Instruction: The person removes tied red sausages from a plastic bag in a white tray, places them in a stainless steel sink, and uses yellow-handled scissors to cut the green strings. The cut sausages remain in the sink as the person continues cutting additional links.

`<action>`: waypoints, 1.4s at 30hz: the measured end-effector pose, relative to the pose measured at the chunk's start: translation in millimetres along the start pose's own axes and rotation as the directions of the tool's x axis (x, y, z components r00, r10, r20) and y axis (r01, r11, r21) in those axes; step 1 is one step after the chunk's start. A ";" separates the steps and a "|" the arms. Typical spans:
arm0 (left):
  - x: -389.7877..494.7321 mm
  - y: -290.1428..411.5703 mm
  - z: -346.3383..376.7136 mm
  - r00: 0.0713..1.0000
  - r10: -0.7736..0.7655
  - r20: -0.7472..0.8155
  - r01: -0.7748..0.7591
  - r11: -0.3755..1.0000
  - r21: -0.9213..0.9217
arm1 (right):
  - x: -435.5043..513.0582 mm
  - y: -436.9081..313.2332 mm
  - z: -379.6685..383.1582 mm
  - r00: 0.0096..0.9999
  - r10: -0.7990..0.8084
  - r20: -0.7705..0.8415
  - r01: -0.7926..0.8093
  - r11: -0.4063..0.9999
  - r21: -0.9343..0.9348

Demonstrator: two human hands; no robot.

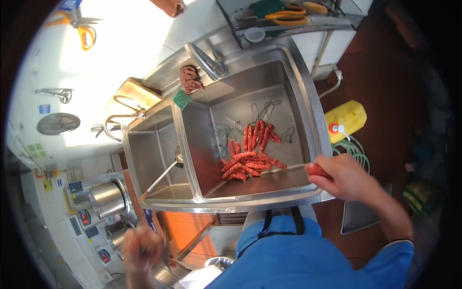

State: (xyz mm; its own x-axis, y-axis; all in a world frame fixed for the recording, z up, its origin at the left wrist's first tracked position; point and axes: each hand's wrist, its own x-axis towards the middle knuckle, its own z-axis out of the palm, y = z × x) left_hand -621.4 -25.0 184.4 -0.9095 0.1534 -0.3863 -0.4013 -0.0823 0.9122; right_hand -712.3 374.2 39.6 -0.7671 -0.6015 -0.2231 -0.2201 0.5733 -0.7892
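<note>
Red, white-flecked sausages (249, 164) lie heaped in the large basin of a stainless steel sink (299, 119). Dark strings (265, 106) trail from them across the basin floor. At the sink's right front corner, my right hand (343, 177) grips a sausage (318, 170), its end showing past the fingers. My left hand (144, 245) is raised at the lower left, outside the sink, with its fingers curled. Motion blur hides whether anything is in it. A blurred reddish patch shows at the basin's left side.
A ladle (162, 178) leans in the smaller basin. A green scouring pad (181, 99) and brown cloth (191, 78) lie by the faucet (205, 61). Scissors (288, 15) sit in a mesh rack behind. A yellow jug (345, 121) stands right; steel pots (107, 198) stand left.
</note>
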 end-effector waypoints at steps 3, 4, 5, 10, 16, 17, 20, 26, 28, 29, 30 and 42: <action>51.1 -67.6 27.3 1.000 0.020 -0.011 -0.022 0.949 -0.314 | 27.5 8.5 50.3 0.978 0.011 -0.206 0.118 0.790 0.601; 65.0 -88.5 41.9 0.997 0.081 0.020 -0.064 0.892 -0.448 | 34.6 4.9 70.5 0.965 0.015 -0.261 0.161 0.751 0.641; 81.5 -105.9 56.1 0.998 0.018 -0.056 -0.047 0.821 -0.570 | 41.0 -0.4 85.5 0.962 0.055 -0.269 0.149 0.719 0.678; 111.6 -141.1 105.3 0.990 -0.033 -0.135 -0.062 0.763 -0.643 | 48.4 -22.2 126.5 0.933 -0.004 -0.361 0.303 0.551 0.777; 141.9 -143.1 64.8 0.932 0.017 -0.363 -0.262 0.723 -0.639 | 29.4 -8.9 124.9 0.999 0.013 -0.050 0.026 0.700 0.713; 149.4 -144.0 49.5 0.903 0.031 -0.429 -0.338 0.669 -0.662 | 26.7 -3.9 126.0 1.000 0.011 0.000 -0.008 0.715 0.699; 158.4 -154.5 17.2 0.848 0.174 -0.501 -0.363 0.879 -0.309 | 26.2 14.6 137.9 0.984 0.161 -0.070 -0.075 0.744 0.664; 154.2 -189.2 3.7 0.894 -0.074 -0.443 0.015 0.991 -0.134 | 76.4 79.3 199.1 0.943 0.322 -0.083 -0.288 0.916 0.280; 158.7 -204.5 -1.3 0.894 -0.064 -0.443 0.018 0.994 -0.108 | 101.2 98.8 234.4 0.946 0.323 -0.005 -0.319 0.937 0.141; 163.2 -214.2 -4.4 0.903 -0.074 -0.424 0.053 0.997 -0.060 | 113.0 104.3 255.1 0.956 0.292 0.026 -0.293 0.948 0.127; 169.3 -225.9 -7.2 0.911 -0.068 -0.408 0.064 0.998 -0.023 | 119.9 109.3 274.3 0.952 0.293 0.089 -0.301 0.950 0.088; 278.1 -400.4 31.9 0.888 -0.304 0.345 -0.123 0.567 0.815 | 80.9 98.1 286.8 0.949 0.302 0.093 -0.297 0.952 -0.070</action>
State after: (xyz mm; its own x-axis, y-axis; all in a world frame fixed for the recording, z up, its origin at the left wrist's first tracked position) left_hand -710.2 82.0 -284.0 -0.6481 0.5013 -0.5732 -0.0274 0.7369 0.6755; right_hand -623.1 222.3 -220.0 -0.7384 -0.4490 -0.5032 -0.0241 0.7632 -0.6457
